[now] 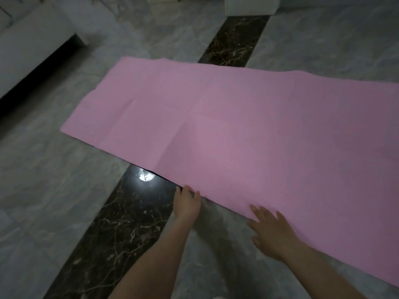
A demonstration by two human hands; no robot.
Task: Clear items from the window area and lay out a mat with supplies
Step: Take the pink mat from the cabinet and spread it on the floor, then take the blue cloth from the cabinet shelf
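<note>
Pink mat [248, 126] is seen spread almost fully open on the marble floor [54, 190], running from the near right of the view away to the far left, across a dark veined floor strip [121, 223].

Nearest the camera, the near long edge of the mat is met by both hands. The left hand [186, 203] is curled at that edge, with fingers seemingly tucked under it and the thumb on top, so a light pinch on the mat is judged. The right hand [272, 231] is held open, fingers spread, resting on or just over the edge; whether it presses down cannot be told.

The mat is judged to be thin, light and soft: fold creases are visible across its middle, and the near edge by the left hand is lifted slightly clear of the floor. It should bend easily and probably slide on the polished stone, so a hold at the long edge or a corner, with a flat palm for smoothing, is judged best.

Open floor is seen on the near and left sides. Farther off, a pale low piece of furniture [32, 50] stands well apart at the far left, and a white block [250, 5] at the far top, clear of the mat's far edge. No supplies are visible on the mat yet.
</note>
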